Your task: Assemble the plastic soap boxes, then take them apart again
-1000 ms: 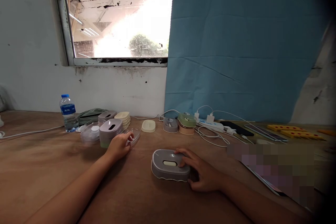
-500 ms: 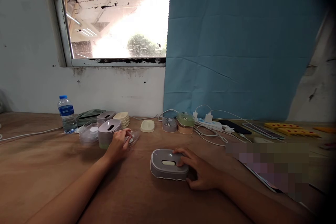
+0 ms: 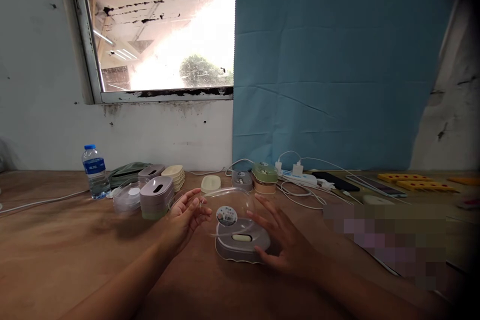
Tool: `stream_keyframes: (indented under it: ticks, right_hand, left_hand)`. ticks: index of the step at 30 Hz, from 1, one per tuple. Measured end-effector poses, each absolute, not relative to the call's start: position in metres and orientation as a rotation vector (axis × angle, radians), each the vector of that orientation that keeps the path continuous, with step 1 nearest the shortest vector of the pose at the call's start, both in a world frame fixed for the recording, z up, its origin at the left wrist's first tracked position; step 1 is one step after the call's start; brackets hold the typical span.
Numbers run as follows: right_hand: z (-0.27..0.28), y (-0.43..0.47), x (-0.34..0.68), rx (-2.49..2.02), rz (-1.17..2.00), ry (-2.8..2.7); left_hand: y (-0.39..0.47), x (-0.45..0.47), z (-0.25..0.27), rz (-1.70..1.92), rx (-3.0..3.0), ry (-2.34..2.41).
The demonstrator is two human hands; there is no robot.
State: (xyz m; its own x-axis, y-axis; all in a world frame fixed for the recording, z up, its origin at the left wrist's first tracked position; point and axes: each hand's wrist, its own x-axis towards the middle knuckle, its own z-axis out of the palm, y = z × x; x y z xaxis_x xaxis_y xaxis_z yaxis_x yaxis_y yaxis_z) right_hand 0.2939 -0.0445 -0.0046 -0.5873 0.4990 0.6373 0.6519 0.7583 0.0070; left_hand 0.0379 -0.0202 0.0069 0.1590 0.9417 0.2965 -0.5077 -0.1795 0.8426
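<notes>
A clear plastic lid (image 3: pixel 240 201) with a round printed sticker (image 3: pixel 227 215) is tilted above a grey oval box (image 3: pixel 240 253) on the table. My left hand (image 3: pixel 187 217) pinches the lid's left edge between thumb and fingers. Spread fingers of my right hand (image 3: pixel 285 237) reach round the right side of the lid and box; whether the fingertips touch the lid I cannot tell. In the top of the box is an oval slot (image 3: pixel 242 238) with something cream-coloured showing in it. A wavy pale rim runs along the box's lower edge.
Stacked lilac slotted covers (image 3: pixel 155 192), clear lids (image 3: pixel 127 197) and cream trays (image 3: pixel 174 175) stand at left, near a water bottle (image 3: pixel 95 172). One cream tray (image 3: pixel 210 183), a grey box (image 3: pixel 241 180) and a green-topped box (image 3: pixel 265 175) sit behind. Cables and a power strip (image 3: pixel 300 178) lie right.
My left hand has brought a clear lid from beside the lilac stack rightward over the grey box. My right hand has let go of the box top and spread its fingers.
</notes>
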Motion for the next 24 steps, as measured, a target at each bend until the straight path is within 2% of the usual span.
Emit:
stream_keyframes:
  ticks: [6, 16, 20, 24]
  right_hand:
    - [-0.01, -0.047, 0.288, -0.839, -0.196, -2.313]
    - [-0.019, -0.025, 0.297, -1.014, 0.304, -2.27]
    - [-0.024, -0.018, 0.305, -0.992, 0.397, -2.269]
    - [-0.023, -0.017, 0.309, -0.954, 0.476, -2.329]
  left_hand:
    - [-0.019, 0.045, -0.006, 1.301, 1.002, 0.565]
    - [0.001, 0.058, -0.029, 1.273, 0.956, 0.734]
    - [-0.001, 0.047, -0.03, 1.184, 1.208, 0.795]
    - [-0.01, 0.042, -0.028, 0.945, 1.577, 0.696]
